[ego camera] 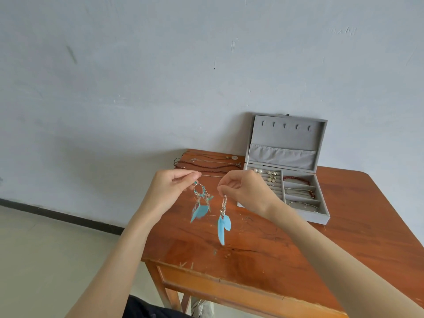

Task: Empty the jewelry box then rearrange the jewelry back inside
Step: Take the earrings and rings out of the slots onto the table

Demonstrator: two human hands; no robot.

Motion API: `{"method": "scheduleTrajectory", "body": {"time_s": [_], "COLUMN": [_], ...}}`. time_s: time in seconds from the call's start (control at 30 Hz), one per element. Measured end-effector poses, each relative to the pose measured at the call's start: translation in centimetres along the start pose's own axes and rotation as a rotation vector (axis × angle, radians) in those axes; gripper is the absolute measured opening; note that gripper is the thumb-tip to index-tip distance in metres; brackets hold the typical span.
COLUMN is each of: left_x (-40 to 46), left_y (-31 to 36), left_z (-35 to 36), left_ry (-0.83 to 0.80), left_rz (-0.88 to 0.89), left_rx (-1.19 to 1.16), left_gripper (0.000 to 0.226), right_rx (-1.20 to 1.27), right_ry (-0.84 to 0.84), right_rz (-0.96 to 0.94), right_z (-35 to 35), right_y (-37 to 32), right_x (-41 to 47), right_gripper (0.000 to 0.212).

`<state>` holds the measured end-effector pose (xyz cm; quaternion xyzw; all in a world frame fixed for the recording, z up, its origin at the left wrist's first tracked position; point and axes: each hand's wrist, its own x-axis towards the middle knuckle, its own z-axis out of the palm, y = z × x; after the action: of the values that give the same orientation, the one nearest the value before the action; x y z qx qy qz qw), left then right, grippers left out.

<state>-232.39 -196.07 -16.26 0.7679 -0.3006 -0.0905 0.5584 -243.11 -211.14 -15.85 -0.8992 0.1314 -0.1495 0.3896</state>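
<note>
The left hand (169, 189) is raised over the desk (344, 237), its grip pinched together on the top hook of a hoop feather earring (202, 203), which hangs straight down with turquoise beads and a short blue feather, somewhat blurred. Just beside it, the right hand (245, 191) has its grip clamped on the top of a chain feather earring (223, 222), a longer piece whose two blue feathers dangle well below the fingers. Both earrings hang with their long axes vertical, clear of the desk, apart from each other and not tangled as far as can be seen.

The open jewelry box (321, 218) sits to the right of both hands, at the back of the desk near the wall (137, 76). The right hand is much the nearer, almost touching the box's left edge. The ring rolls on the left side hold small studs; the three trays on the right hold bracelets, so the box looks far from emptied. Behind the hands, several necklaces (206, 164) lie stretched across the desk's far left corner.

My guess is the pair is being set down on bare wood; the dangling feathers could catch on those necklaces.
</note>
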Motion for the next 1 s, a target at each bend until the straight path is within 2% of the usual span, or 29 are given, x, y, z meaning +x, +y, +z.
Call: {"method": "scheduleTrajectory", "body": {"time_s": [0.17, 0.3, 0.33, 0.4, 0.47, 0.5, 0.6, 0.7, 0.8, 0.9, 1.0], "left_x": [0.0, 0.1, 0.2, 0.2, -0.2, -0.2, -0.2, -0.2, -0.5, -0.9, -0.9], "left_y": [-0.6, -1.1, -1.3, -1.3, -1.0, -0.8, -1.0, -1.4, -1.7, -1.5, -1.0], "left_z": [0.0, -0.2, -0.4, -0.5, -0.2, -0.2, -0.2, -0.7, -1.3, -2.3, -3.8], "left_ry": [0.133, 0.238, 0.278, 0.254, 0.196, 0.186, 0.115, 0.16, 0.105, 0.047, -0.083], "left_rz": [0.042, 0.174, 0.228, 0.318, 0.273, 0.22, 0.065, -0.055, -0.057, -0.047, -0.097], "left_rx": [0.163, 0.225, 0.271, 0.335, 0.238, 0.177, 0.015, -0.231, -0.181, -0.019, 0.076], "left_gripper": [0.006, 0.009, 0.011, 0.013, 0.012, 0.012, 0.011, 0.011, 0.013, 0.015, 0.016], "right_rx": [-0.015, 0.413, 0.447, 0.208, -0.039, -0.049, 0.119, 0.218, 0.416, 0.545, 0.644], "right_ry": [0.068, -0.016, -0.014, 0.074, 0.136, 0.118, 0.02, -0.022, -0.131, -0.252, -0.402], "right_rz": [0.014, 0.184, 0.197, 0.136, 0.065, 0.06, 0.098, 0.109, 0.162, 0.199, 0.222], "right_z": [0.0, 0.0, 0.2, 0.7, 1.0, 1.1, 1.2, 1.0, 1.1, 1.3, 1.9], "right_y": [-0.1, 0.2, 0.3, 0.8, 0.7, 0.6, 0.6, 0.6, 0.0, -1.0, -1.9], "right_x": [0.3, 0.3, 0.2, 0.2, 0.1, 0.1, 0.0, 0.2, 0.1, -0.1, 0.3], "right_gripper": [0.011, 0.01, 0.01, 0.01, 0.012, 0.013, 0.016, 0.013, 0.009, 0.008, 0.007]}}
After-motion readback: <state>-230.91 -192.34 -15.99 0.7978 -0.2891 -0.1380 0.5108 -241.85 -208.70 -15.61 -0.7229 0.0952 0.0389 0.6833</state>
